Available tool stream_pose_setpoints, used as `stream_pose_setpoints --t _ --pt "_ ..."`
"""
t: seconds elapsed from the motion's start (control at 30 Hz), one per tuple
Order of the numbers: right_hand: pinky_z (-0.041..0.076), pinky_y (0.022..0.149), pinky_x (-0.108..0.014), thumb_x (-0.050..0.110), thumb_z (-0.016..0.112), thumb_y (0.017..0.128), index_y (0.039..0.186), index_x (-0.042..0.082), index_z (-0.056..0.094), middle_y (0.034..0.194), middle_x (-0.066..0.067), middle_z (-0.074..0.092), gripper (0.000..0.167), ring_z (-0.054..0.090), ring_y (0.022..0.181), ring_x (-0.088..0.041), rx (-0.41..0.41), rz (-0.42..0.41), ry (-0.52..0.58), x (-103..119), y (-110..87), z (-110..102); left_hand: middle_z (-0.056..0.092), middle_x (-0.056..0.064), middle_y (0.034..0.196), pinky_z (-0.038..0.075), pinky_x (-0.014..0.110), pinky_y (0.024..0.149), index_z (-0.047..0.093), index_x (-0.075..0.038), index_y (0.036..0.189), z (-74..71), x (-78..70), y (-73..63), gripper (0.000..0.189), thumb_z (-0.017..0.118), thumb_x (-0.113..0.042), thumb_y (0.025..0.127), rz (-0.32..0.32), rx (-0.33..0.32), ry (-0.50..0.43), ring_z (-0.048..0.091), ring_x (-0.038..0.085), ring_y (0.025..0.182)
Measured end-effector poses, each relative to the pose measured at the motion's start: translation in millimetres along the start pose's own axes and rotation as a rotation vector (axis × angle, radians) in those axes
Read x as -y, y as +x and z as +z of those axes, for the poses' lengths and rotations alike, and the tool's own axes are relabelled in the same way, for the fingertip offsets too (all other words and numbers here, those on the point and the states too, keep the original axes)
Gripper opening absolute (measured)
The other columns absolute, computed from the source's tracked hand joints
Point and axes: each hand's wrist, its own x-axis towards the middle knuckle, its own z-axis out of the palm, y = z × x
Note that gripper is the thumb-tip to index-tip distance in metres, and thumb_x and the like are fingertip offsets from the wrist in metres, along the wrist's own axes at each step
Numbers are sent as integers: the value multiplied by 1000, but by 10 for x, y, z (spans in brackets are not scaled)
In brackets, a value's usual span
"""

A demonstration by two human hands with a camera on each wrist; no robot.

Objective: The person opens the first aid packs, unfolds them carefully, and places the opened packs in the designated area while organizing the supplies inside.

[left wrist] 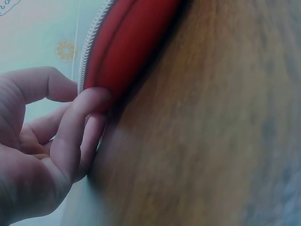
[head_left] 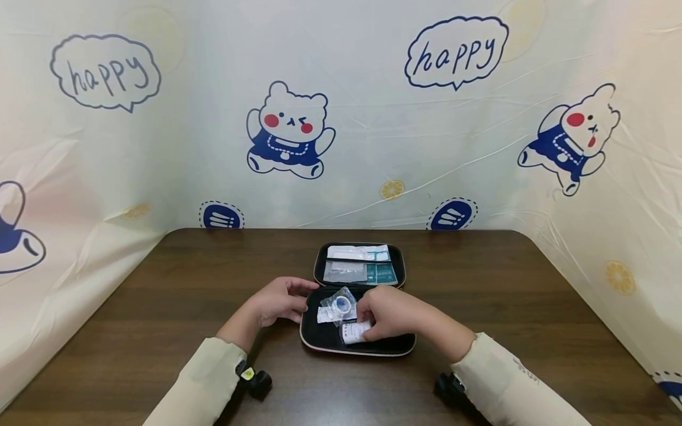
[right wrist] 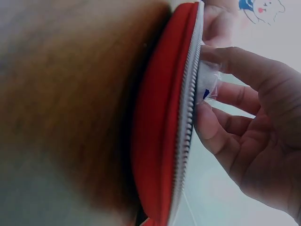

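Note:
A zippered case [head_left: 319, 343], black inside and red outside, lies unfolded on the table. My left hand [head_left: 279, 300] holds its left side near the fold; in the left wrist view, the curled fingers [left wrist: 70, 127] touch the red shell and zipper edge. Over the case's right half, my right hand [head_left: 391, 313] pinches a small white printed packet [head_left: 353, 332], partly hidden by the fingers. Clear wrapping [right wrist: 209, 82] shows between those fingers in the right wrist view. Beside them lies a clear bag with a white ring-shaped roll [head_left: 341, 305] inside.
Behind an elastic strap in the case's far half sit white and teal flat packets [head_left: 380, 272]. The brown wooden table [head_left: 213, 266] surrounds the case. A printed cloth [head_left: 367, 136] hangs behind and along both sides.

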Motion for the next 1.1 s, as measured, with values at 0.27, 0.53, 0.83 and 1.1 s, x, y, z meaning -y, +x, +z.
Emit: stream_pose_setpoints --t 0.27,0.53,0.83,1.1 --pt "35 51 -20 29 78 81 72 18 60 60 13 48 24 42 56 -3 -22 -24 -69 73 63 68 51 23 127 57 27 57 54 5 133 6 19 3 53 62 10 80 2 -35 14 61 18 68" --pt "35 53 -19 29 77 84 74 16 60 64 9 50 23 42 59 -3 -55 -64 -95 130 166 125 52 23 126 57 27 57 54 5 132 1 24 -8 52 62 9 80 17 -37 15 61 18 68" --pt "46 62 -17 26 79 83 95 9 73 81 6 62 22 52 68 -2 -84 -13 -10 118 187 156 52 23 126 57 27 58 54 5 133 6 31 2 53 62 9 80 20 -32 3 62 18 70" --pt "52 63 -20 14 83 75 97 8 73 87 1 67 25 61 69 -1 -145 160 188 52 52 120 55 21 122 55 26 52 58 5 128 93 42 31 50 62 11 79 5 -112 -14 59 16 58"
